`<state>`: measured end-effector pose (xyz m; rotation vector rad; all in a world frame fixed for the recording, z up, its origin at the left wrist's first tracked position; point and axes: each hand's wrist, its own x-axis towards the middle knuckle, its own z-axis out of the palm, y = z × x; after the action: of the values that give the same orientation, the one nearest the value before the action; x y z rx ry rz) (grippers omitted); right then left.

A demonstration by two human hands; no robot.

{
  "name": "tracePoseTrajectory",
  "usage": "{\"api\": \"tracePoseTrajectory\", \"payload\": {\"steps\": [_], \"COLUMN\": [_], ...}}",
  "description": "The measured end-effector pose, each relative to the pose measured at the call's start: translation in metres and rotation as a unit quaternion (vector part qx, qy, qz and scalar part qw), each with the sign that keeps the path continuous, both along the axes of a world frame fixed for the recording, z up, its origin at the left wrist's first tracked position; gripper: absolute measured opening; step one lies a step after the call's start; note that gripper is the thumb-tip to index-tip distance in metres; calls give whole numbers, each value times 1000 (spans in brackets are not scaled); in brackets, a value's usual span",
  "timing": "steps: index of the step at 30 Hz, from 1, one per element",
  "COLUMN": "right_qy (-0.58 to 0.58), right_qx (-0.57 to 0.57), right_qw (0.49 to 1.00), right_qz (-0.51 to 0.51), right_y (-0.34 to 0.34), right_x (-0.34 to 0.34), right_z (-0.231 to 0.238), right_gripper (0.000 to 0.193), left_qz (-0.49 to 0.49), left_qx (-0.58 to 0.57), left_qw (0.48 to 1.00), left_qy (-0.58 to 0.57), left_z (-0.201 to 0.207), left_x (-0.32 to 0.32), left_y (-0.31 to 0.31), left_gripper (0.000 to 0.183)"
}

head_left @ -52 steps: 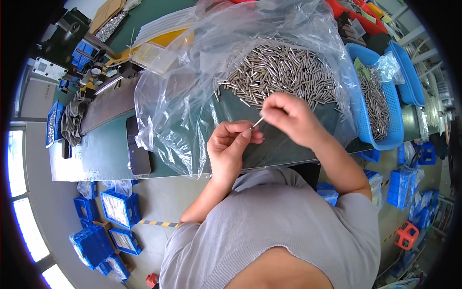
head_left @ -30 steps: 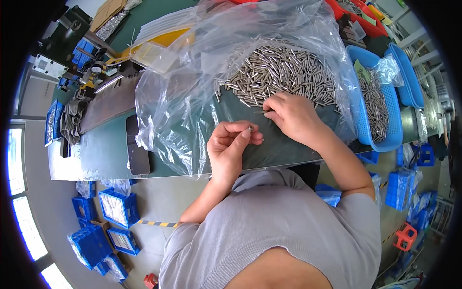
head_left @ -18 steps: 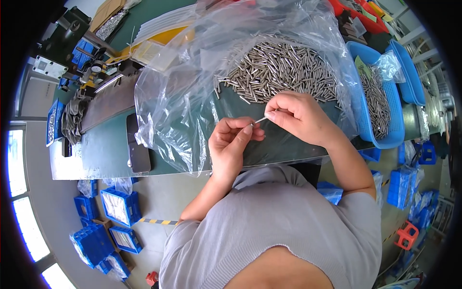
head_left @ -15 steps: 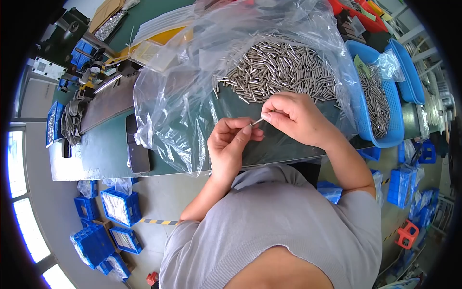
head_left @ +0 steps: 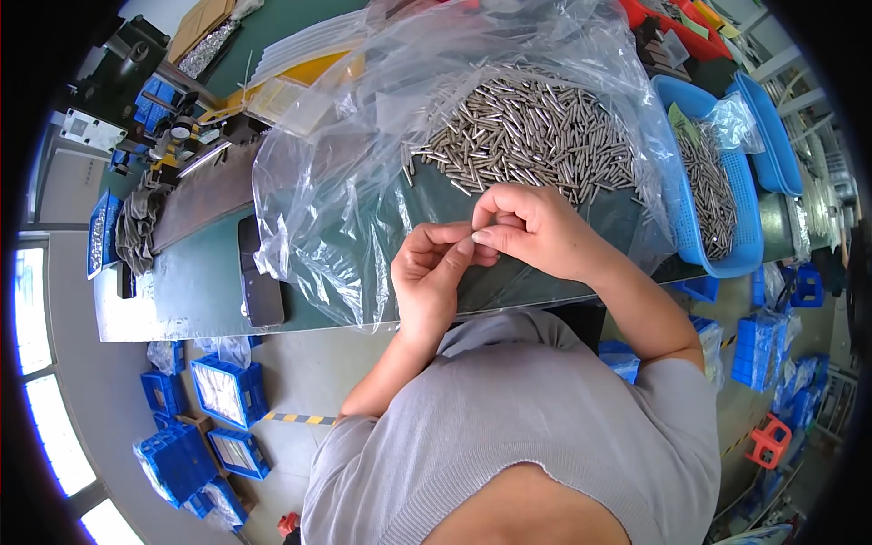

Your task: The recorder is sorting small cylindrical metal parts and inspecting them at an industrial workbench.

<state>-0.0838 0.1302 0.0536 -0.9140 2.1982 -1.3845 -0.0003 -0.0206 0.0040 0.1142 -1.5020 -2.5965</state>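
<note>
My left hand (head_left: 434, 271) and my right hand (head_left: 538, 232) meet fingertip to fingertip above the near side of the bench. Both are closed in a pinch around a small metal pin, which the fingers hide almost wholly. Just beyond them a large heap of metal pins (head_left: 536, 127) lies on a spread clear plastic bag (head_left: 336, 195). My right hand's knuckles are close to the heap's near edge. To the right, a blue basket (head_left: 747, 218) holds more of the same kind of pins.
A dark phone-like slab (head_left: 262, 277) lies on the green bench (head_left: 182, 286) at the left. Behind it are a dark metal plate (head_left: 204, 195) and a bench machine (head_left: 136, 54). A red bin (head_left: 695, 41) stands far right. Blue crates (head_left: 227, 391) are on the floor.
My right hand has moved left and slightly down, closing up to my left fingertips. The pin that showed between the hands is now mostly covered. My left hand stays nearly still.
</note>
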Motion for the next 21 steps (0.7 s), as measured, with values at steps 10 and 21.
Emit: {"api": "tracePoseTrajectory", "payload": {"steps": [10,21], "right_qy": [216,505], "right_qx": [-75,362], "right_qw": [958,684], "right_qz": [-171,-382], "right_y": [48,202], "right_x": [16,-24], "right_z": [24,66], "right_gripper": [7,14], "left_qz": [33,5], "left_qx": [7,43], "left_qw": [999,999], "left_qy": [22,23], "left_z": [-1,4], "left_x": [8,-4], "left_y": [-1,6], "left_gripper": [8,9]}}
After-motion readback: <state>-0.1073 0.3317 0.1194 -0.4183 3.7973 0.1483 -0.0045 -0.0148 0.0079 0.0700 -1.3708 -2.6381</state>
